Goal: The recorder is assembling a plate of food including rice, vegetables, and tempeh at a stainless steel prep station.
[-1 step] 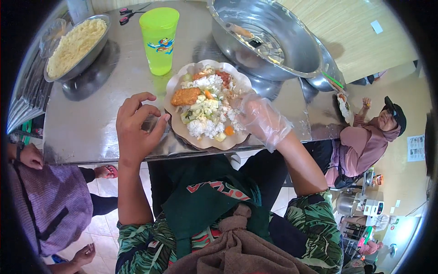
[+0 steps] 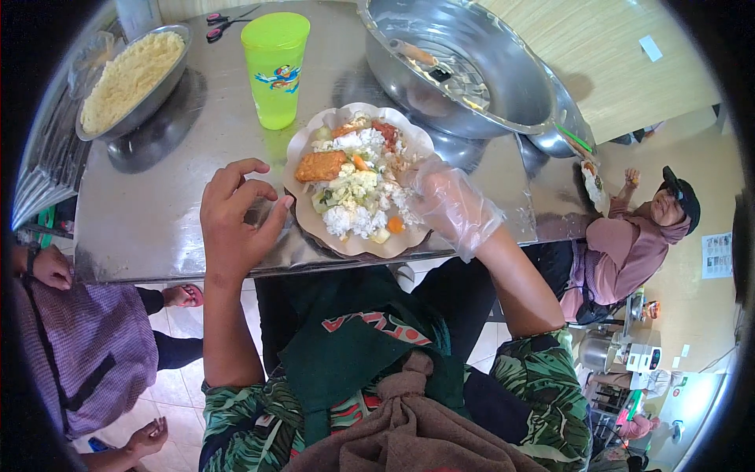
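Note:
A scalloped, paper-lined plate [image 2: 311, 130] of food sits at the table's near edge, between my hands. On it are white rice [image 2: 346, 221], a browned, breaded-looking piece [image 2: 320, 166], pale vegetables with bits of carrot, and a red relish at the back. My left hand [image 2: 240, 212] rests beside the plate's left rim, fingers curved and apart, holding nothing. In a clear plastic glove, my right hand [image 2: 452, 204] reaches over the right rim with its fingers curled together against the rice. Its fingertips are partly hidden by the glove and the food.
A lime-green cup [image 2: 275, 75] stands behind the plate. A large metal basin [image 2: 503, 114] holding a brush-like tool is at the back right. A bowl of pale crumbly mix [image 2: 177, 67] and scissors [image 2: 224, 25] lie back left. People are at both sides; one eats at right.

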Motion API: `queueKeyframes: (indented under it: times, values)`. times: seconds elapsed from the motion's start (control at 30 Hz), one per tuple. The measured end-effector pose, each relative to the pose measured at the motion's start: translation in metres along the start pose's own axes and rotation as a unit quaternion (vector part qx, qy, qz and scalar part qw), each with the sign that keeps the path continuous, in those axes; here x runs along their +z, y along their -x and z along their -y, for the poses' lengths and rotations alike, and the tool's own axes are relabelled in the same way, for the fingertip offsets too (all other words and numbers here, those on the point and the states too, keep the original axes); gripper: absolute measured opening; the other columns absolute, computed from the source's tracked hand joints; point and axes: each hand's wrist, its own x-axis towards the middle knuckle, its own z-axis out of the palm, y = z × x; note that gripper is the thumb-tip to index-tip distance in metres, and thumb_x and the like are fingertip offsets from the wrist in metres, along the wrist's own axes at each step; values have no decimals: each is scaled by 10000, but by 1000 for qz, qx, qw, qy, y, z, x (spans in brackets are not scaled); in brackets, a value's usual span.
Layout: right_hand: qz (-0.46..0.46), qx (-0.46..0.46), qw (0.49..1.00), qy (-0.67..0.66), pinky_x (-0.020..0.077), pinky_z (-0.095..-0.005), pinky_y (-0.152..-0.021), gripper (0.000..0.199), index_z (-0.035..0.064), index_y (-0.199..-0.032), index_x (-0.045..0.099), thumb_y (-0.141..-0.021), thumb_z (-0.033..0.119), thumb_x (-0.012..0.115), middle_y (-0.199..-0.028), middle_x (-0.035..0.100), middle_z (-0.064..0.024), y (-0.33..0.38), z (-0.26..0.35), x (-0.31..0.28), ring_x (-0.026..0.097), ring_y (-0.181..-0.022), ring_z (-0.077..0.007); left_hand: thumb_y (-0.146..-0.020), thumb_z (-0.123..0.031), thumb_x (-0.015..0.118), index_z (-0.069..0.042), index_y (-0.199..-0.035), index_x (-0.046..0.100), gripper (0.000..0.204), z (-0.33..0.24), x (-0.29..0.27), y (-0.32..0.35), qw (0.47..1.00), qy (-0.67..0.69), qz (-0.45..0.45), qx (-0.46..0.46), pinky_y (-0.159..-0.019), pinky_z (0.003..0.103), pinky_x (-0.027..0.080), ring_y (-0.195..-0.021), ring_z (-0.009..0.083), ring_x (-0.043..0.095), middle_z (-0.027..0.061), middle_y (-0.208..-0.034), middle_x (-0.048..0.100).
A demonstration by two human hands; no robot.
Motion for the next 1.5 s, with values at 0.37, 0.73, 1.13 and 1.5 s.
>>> queueKeyframes:
  times: [0.37, 0.73, 1.13, 1.5]
  values:
    - [-42, -19, 989, -142, 511, -415, -883, 224, 40, -995, 720, -796, 125, 664, -1067, 676, -191, -9, -15, -27, 640, -982, -356, -702, -100, 771, -31, -751, 632, 163, -3, -3, -4, 1000, 13, 11, -16, -785, 365, 457, -893, 278, 588, 129, -1057, 649]
    - [17, -34, 999, -33, 452, -441, -995, 425, 25, -1228, 614, -824, 156, 629, -1207, 615, -233, -6, -6, -18, 570, -1147, -394, -698, -111, 772, -34, -744, 629, 169, -3, -2, 0, 1000, 7, 4, -4, -784, 368, 454, -896, 283, 582, 116, -1063, 646]
    - [57, -39, 997, 34, 514, -457, -927, 608, 41, -1359, 504, -769, 123, 623, -1234, 578, -294, -2, 19, -20, 602, -1096, -420, -741, -92, 729, -49, -909, 603, 215, -11, 5, -4, 978, 42, 29, -202, -607, 319, 460, -650, 218, 585, 67, -819, 659]
    - [-69, -18, 959, -274, 432, -383, -1048, 336, -12, -1216, 625, -932, 87, 473, -1208, 640, -202, 19, 39, -39, 608, -1150, -306, -770, 9, 670, 12, -917, 579, 173, 15, 17, 17, 986, 91, 48, -131, -733, 369, 489, -768, 283, 596, 133, -855, 599]
